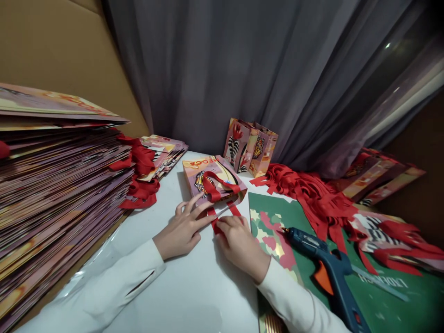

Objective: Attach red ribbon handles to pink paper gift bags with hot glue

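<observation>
A flat pink printed gift bag [208, 178] lies on the white table [187, 286] with a red ribbon handle [217, 182] looped over it. My left hand [183, 229] rests with fingers stretched out, fingertips pressing the bag's near edge. My right hand [239, 243] is curled, fingers pinched on the red ribbon end [215, 225] at the bag's lower edge. Both sleeves are white.
A tall stack of flat bags [58, 199] fills the left. A blue glue gun [328, 266] lies on a green printed sheet [391, 296] at right. Loose red ribbons [312, 194] pile behind it. Upright bags [249, 148] stand before a grey curtain [260, 69].
</observation>
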`<move>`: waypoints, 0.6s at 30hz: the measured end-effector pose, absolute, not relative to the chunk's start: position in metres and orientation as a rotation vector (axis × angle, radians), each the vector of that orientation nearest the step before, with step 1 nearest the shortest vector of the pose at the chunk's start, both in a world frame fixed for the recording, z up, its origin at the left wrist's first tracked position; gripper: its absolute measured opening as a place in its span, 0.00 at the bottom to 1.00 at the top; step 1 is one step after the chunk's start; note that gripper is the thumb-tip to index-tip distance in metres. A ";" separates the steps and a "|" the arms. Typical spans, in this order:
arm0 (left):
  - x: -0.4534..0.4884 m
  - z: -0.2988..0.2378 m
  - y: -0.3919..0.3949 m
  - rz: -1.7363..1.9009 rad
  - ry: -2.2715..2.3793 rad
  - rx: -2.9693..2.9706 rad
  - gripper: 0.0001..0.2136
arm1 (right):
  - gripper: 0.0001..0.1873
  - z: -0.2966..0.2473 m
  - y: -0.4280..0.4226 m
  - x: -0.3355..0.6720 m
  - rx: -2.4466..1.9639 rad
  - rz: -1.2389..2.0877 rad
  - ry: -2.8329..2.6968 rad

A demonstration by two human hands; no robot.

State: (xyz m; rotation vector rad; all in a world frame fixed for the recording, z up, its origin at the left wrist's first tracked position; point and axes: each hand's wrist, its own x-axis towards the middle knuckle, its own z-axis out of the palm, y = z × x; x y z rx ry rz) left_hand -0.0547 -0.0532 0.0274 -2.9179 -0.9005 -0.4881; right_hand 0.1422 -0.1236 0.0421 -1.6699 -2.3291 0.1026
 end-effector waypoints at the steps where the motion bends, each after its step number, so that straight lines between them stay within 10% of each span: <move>1: -0.055 0.027 -0.053 -0.485 -0.896 -2.916 0.32 | 0.13 0.044 -0.122 0.147 -1.734 0.102 -2.296; 18: -0.058 0.022 -0.049 -0.543 -0.838 -2.925 0.29 | 0.17 0.075 -0.176 0.209 -2.108 -0.003 -1.905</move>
